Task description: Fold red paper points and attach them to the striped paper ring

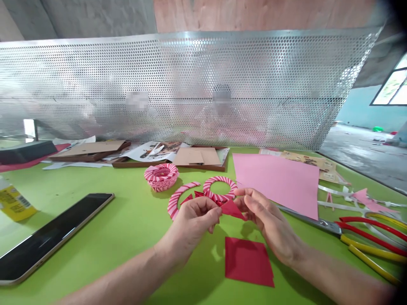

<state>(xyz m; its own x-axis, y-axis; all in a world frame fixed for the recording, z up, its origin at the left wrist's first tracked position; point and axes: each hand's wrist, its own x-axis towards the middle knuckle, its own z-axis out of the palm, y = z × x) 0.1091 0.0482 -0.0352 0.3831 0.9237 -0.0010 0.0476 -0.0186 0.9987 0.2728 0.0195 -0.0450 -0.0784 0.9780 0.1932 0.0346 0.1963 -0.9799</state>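
Note:
A small folded red paper triangle (pixel 233 209) is pinched at its left corner between the thumb and fingers of my left hand (pixel 195 216). My right hand (pixel 270 224) is at the triangle's right side, its fingers curved and apart; whether a fingertip touches the paper is hard to see. Below lies a square of red paper (pixel 248 262). Just beyond my hands are a pink-and-white striped ring (pixel 207 185) and a striped curved strip (pixel 174 202). Several folded red pieces (pixel 199 194) sit between them, partly hidden by my left hand.
Striped rings stand in a stack (pixel 161 177) farther back. Pink paper (pixel 280 180) lies right, over the blades of scissors (pixel 330 225). A phone (pixel 54 237) and yellow bottle (pixel 15 201) are left. Cardboard frames (pixel 200 156) lie before a perforated metal screen (pixel 190 84).

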